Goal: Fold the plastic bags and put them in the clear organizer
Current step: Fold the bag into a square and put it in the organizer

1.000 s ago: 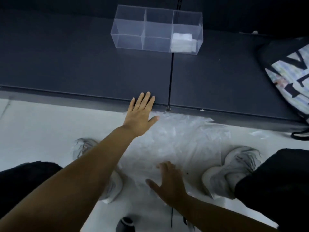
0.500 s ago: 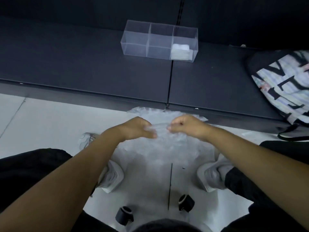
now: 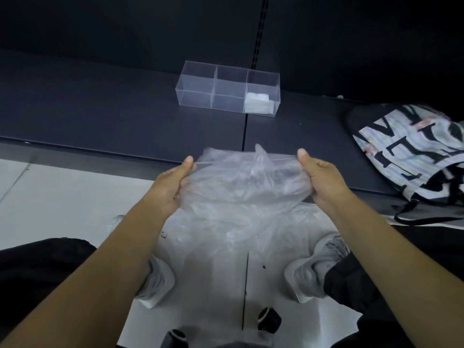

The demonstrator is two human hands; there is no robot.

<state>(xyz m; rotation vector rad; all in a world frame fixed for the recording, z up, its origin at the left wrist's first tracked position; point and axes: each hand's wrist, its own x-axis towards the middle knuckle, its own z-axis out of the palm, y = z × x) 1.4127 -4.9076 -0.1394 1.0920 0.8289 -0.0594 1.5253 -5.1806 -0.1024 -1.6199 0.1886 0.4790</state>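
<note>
Plastic bag (image 3: pixel 247 182) now lifted off floor, stretched between left hand (image 3: pixel 173 187) and right hand (image 3: pixel 324 179), hands farther apart.

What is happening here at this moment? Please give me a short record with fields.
Left side: left hand grips the left edge of the crumpled clear plastic bag
Right side: right hand grips its right edge
Fold state: stretched between both hands, not yet folded
Container: clear rectangular plastic organizer stands on the dark flat shelf
Already stored: folded white plastic bag in its right-end compartment; the other compartments look empty
Nearby: black-and-white patterned fabric bag on the right
</note>
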